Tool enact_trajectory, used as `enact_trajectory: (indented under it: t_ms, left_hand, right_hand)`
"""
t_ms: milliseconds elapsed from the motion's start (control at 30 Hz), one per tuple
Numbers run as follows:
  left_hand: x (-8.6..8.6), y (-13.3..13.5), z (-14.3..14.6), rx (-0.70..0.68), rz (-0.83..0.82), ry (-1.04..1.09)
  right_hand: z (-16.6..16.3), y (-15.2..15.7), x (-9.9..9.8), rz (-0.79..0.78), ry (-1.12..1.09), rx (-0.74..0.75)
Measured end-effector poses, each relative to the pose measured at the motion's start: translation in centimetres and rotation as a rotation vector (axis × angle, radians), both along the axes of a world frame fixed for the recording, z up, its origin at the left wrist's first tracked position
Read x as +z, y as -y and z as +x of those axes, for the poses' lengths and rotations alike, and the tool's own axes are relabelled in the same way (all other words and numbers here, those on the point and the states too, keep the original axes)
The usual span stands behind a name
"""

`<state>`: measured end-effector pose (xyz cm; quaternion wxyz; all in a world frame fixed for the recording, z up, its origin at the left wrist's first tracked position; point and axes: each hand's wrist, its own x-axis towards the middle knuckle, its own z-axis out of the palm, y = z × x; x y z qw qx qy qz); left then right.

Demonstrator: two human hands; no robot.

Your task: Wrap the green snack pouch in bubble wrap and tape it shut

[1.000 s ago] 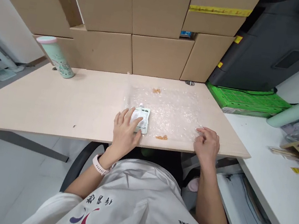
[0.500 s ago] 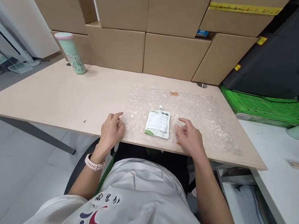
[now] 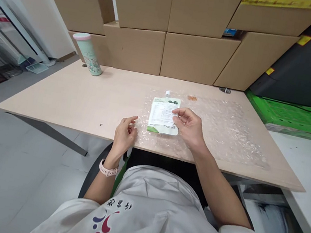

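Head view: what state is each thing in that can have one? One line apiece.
Pouch: cap on, text panel facing the camera
Bubble wrap: spread out on the table
Tumbler: standing, lid on
Cardboard boxes: stacked
Left hand: loosely curled, nothing visibly held
Right hand: fingertips over the pouch's right side, grip unclear

Bright indoor light; bubble wrap (image 3: 227, 133) glinting; edges stretched.

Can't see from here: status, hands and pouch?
Right hand at right edge of pouch, grip unclear. Left hand at left edge of bubble wrap. Pouch cap pointing away. Bottle out of the way, back left.
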<state>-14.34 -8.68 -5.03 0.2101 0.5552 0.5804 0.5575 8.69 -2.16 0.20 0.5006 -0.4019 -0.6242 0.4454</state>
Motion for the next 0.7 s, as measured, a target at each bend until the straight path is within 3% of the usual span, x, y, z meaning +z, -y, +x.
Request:
enact_trajectory:
  t_ms: [133, 267, 467, 567, 700]
  left_hand:
    - [-0.5, -0.2, -0.7, -0.034, 0.032, 0.045]
    - [-1.0, -0.2, -1.1, -0.041, 0.097, 0.015]
    - [-0.6, 0.4, -0.7, -0.129, 0.031, 0.02]
    - [0.1, 0.6, -0.3, -0.085, -0.08, 0.001]
    - [0.7, 0.4, 0.2, -0.041, -0.099, 0.208]
  right_hand:
    - [-2.6, -0.3, -2.5, -0.165, -0.093, 0.076]
    - [-3.3, 0.0, -4.7, -0.186, 0.071, 0.055]
    - [-2.7, 2.0, -2.9, 0.272, 0.664, -0.123]
    - [-2.6, 3.3, -2.3, 0.445, 0.736, -0.032]
    - [-2.4, 4.9, -2.4, 0.464, 0.723, 0.112]
